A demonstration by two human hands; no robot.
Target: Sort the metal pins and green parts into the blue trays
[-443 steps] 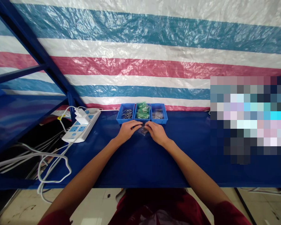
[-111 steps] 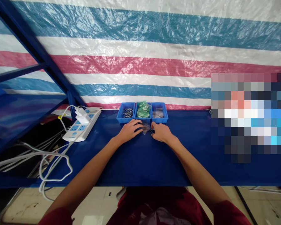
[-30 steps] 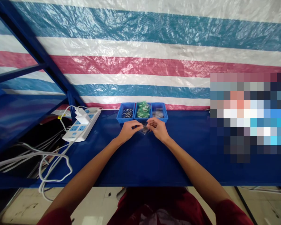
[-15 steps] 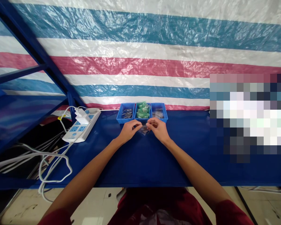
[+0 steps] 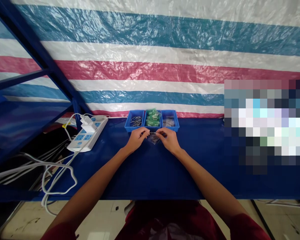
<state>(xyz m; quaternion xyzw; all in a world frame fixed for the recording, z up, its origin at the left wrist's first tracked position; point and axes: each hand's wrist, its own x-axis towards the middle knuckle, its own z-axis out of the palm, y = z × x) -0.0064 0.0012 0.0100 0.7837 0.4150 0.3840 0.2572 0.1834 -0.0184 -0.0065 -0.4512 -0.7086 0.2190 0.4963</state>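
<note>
A small clear plastic bag (image 5: pixel 154 138) hangs between my two hands, just in front of the bins. My left hand (image 5: pixel 138 137) pinches its upper edge on the left between thumb and fingers. On the other side my right hand (image 5: pixel 167 137) pinches the same edge, so the top is drawn into a thin line. Small dark bits show through the plastic, too small to name. Behind my hands stand three joined blue bins. The left bin (image 5: pixel 126 124) has small metal pieces, the middle one green packets (image 5: pixel 153 117), the right one clear plastic bags (image 5: pixel 169 120).
A white power strip (image 5: pixel 90 136) with a plugged-in adapter (image 5: pixel 88 124) lies at the left of the blue table (image 5: pixel 150 173). White cables (image 5: pixel 58 180) loop over the table's left edge. Striped sheeting (image 5: pixel 145 71) rises behind. The right side is pixelated.
My fingers have shifted slightly along the bag's top edge, which now shows as a straighter line between them. The bins and power strip stay where they were.
</note>
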